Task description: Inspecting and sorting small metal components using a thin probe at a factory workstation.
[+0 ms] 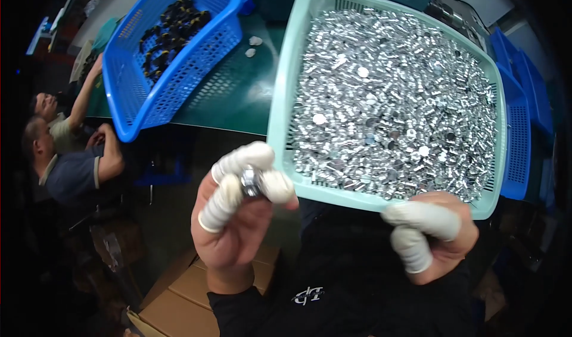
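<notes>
Between the white-covered fingertips of my left hand is a small shiny metal part, gripped just left of a pale green basket. Its exact kind is too small to tell. Heaped in that basket are a great many small silver metal parts, some with round flat heads. My right hand is at the basket's near right rim, index finger and thumb curled together in white finger covers. Whatever may lie between those fingers is hidden.
A blue perforated basket with black and yellow pieces stands on the green table. More blue baskets are stacked on the right. Two people sit at left. Cardboard boxes lie below.
</notes>
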Demonstrator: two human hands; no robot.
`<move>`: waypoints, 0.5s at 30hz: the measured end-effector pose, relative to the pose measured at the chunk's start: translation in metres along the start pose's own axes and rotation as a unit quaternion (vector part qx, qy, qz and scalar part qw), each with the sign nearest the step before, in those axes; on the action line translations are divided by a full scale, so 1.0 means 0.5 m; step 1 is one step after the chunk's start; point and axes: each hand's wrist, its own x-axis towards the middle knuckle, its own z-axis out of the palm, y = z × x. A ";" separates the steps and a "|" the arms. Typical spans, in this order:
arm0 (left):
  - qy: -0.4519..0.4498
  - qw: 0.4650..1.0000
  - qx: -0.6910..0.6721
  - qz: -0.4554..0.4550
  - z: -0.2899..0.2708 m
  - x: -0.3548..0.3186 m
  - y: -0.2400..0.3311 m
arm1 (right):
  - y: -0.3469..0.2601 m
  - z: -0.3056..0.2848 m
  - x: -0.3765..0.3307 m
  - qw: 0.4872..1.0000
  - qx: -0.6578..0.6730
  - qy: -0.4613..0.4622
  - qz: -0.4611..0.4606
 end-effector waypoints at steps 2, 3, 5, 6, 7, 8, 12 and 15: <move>-0.005 1.000 -0.010 -0.012 -0.005 -0.027 -0.012 | -0.002 -0.046 -0.057 0.994 -0.046 0.083 0.057; 0.013 1.000 -0.020 -0.019 -0.007 -0.032 -0.015 | 0.012 -0.077 -0.093 0.989 -0.028 0.128 0.075; 0.046 0.998 -0.033 -0.004 -0.033 -0.060 -0.039 | 0.043 -0.115 -0.128 0.961 -0.065 0.267 0.043; 0.068 0.996 -0.048 0.017 -0.050 -0.071 -0.050 | 0.049 -0.151 -0.138 0.967 -0.059 0.245 0.046; 0.081 0.996 -0.046 0.009 -0.057 -0.079 -0.061 | 0.059 -0.185 -0.159 0.958 -0.084 0.265 0.061; 0.120 0.991 -0.061 -0.001 -0.062 -0.095 -0.076 | 0.069 -0.204 -0.173 0.943 -0.122 0.298 0.089; 0.165 0.982 -0.086 -0.028 -0.057 -0.125 -0.111 | 0.101 -0.185 -0.170 0.886 -0.285 0.349 0.111; 0.152 0.973 -0.166 -0.049 -0.073 -0.133 -0.138 | 0.103 -0.171 -0.179 0.878 -0.327 0.333 0.109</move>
